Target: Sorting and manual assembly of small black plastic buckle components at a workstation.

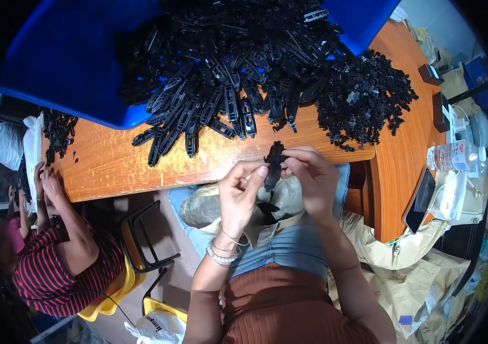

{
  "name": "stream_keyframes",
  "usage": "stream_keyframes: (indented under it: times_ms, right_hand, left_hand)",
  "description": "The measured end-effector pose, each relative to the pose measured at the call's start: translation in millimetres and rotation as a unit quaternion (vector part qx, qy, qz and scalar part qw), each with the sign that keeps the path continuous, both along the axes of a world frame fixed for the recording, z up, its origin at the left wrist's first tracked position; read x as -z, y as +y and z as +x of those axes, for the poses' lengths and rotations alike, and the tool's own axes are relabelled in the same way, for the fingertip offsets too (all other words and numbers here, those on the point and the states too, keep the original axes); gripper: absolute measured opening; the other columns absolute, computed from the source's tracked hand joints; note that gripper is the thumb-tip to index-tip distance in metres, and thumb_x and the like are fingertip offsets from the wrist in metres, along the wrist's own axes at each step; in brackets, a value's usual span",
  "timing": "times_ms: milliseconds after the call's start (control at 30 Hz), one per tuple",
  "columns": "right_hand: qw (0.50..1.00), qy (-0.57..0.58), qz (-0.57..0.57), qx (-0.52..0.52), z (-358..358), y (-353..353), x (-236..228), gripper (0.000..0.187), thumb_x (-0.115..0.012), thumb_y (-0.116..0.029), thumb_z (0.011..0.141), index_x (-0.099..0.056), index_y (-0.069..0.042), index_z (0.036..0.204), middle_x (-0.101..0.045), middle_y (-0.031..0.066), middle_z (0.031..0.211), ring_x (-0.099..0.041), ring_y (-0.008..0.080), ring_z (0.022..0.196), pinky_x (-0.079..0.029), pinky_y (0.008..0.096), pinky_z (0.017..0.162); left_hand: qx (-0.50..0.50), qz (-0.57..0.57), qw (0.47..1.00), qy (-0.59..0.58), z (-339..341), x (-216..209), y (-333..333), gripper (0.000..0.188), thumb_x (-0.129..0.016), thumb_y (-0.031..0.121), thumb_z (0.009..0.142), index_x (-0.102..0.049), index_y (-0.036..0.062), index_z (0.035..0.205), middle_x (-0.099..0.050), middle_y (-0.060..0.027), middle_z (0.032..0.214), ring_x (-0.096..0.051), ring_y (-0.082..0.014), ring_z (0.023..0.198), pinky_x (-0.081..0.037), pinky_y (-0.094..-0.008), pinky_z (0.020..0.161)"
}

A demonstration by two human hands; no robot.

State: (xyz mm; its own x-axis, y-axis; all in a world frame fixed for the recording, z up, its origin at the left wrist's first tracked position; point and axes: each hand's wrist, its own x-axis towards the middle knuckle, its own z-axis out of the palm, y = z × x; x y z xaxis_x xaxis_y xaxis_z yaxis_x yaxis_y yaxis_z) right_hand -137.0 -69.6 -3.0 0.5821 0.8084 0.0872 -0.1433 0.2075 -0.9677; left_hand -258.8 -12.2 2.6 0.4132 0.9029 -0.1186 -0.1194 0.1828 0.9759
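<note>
Over my lap, just off the table's front edge, a black plastic part (274, 163) is held upright between both hands. My left hand (242, 186) pinches it from the left with thumb and forefinger. From the right, my right hand (311, 178) closes its fingertips on the same part; whether a smaller piece is also in them I cannot tell. Beyond my hands, a heap of long black plastic parts (198, 97) spills onto the wooden table (112, 166). To its right lies a pile of small black clips (364, 97).
A large blue bin (66, 63) lies tipped behind the heap. On the right are a water bottle (456, 156), a phone (420, 200) and small black boxes (441, 112). Brown paper sacks (387, 275) lie below. At left, a person in a striped top (66, 269) works beside a folding chair (140, 241).
</note>
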Motion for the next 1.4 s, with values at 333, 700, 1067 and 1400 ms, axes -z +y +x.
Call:
stream_keyframes:
  times_ms: [333, 700, 1067, 1400]
  right_hand:
    - [0.976, -0.205, 0.002, -0.078, 12, -8, -3, 0.013, -0.062, 0.005, 0.077, -0.065, 0.003, 0.089, -0.063, 0.0102, 0.091, -0.059, 0.0195, 0.087, -0.045, 0.0289, 0.077]
    - [0.972, -0.108, -0.138, -0.155, 17, -29, 9, 0.026, -0.063, -0.002, 0.081, -0.061, 0.002, 0.107, -0.064, 0.0062, 0.087, -0.058, 0.0103, 0.076, -0.045, 0.0239, 0.069]
    - [0.917, -0.235, -0.209, -0.245, 26, -41, 23, 0.018, -0.059, -0.003, 0.082, -0.066, 0.001, 0.098, -0.064, 0.0107, 0.078, -0.060, 0.0119, 0.067, -0.045, 0.0243, 0.059]
    - [0.834, -0.545, -0.052, 0.069, 45, 42, 32, 0.014, -0.070, -0.003, 0.071, -0.062, -0.003, 0.083, -0.051, 0.0086, 0.084, -0.053, 0.0269, 0.078, -0.044, 0.0369, 0.065]
  left_hand:
    - [0.106, -0.026, 0.994, -0.031, -10, 3, 5, 0.025, -0.067, -0.004, 0.079, -0.059, -0.0055, 0.102, -0.067, -0.0080, 0.086, -0.066, -0.0119, 0.076, -0.051, -0.0173, 0.062]
    - [0.160, 0.030, 0.987, 0.007, -12, 7, 4, 0.018, -0.061, -0.006, 0.082, -0.062, -0.0041, 0.100, -0.066, -0.0099, 0.090, -0.066, -0.0139, 0.079, -0.054, -0.0225, 0.069]
    - [-0.038, 0.489, 0.791, 0.365, 3, -7, 70, 0.027, -0.063, 0.018, 0.083, -0.058, 0.0031, 0.106, -0.060, -0.0137, 0.084, -0.062, -0.0308, 0.072, -0.050, -0.0373, 0.057]
    - [-0.063, 0.358, 0.914, 0.180, 18, 10, 89, 0.018, -0.055, 0.007, 0.087, -0.050, 0.0048, 0.104, -0.058, -0.0100, 0.072, -0.057, -0.0242, 0.058, -0.045, -0.0322, 0.055]
